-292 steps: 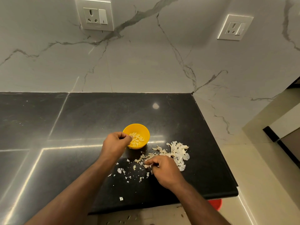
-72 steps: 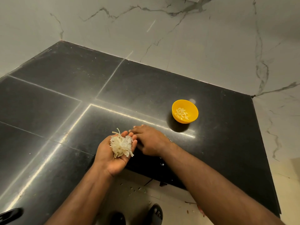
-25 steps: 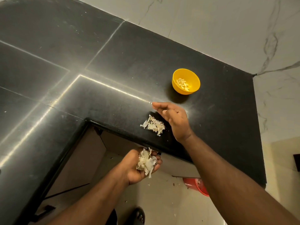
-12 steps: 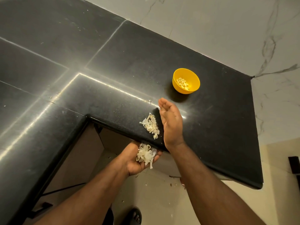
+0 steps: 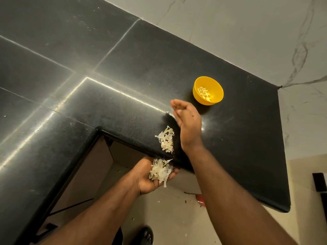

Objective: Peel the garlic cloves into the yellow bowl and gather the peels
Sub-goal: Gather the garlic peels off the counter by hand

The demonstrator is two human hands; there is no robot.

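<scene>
While the left hand waits cupped just below the table's front edge, its grip loosely holding a heap of garlic peels, a second small pile of peels lies on the table right at that edge. The right hand stands on its side beside this pile, fingers straight and together, grip wide and holding nothing, placed as if to sweep the pile over the edge. The yellow bowl sits farther back toward the table's far right corner, with peeled cloves inside, well apart from both hands.

The main risk is a miss at the edge: the peels are light and flaky, so a quick or crooked sweep could scatter them past the cupped palm and onto the floor, where a few scraps already lie. The left palm is already heaped, so more peels could spill off its open side. Some thin flakes may also cling to the dark surface and get left behind. A wide backswing toward the bowl could knock it.
</scene>
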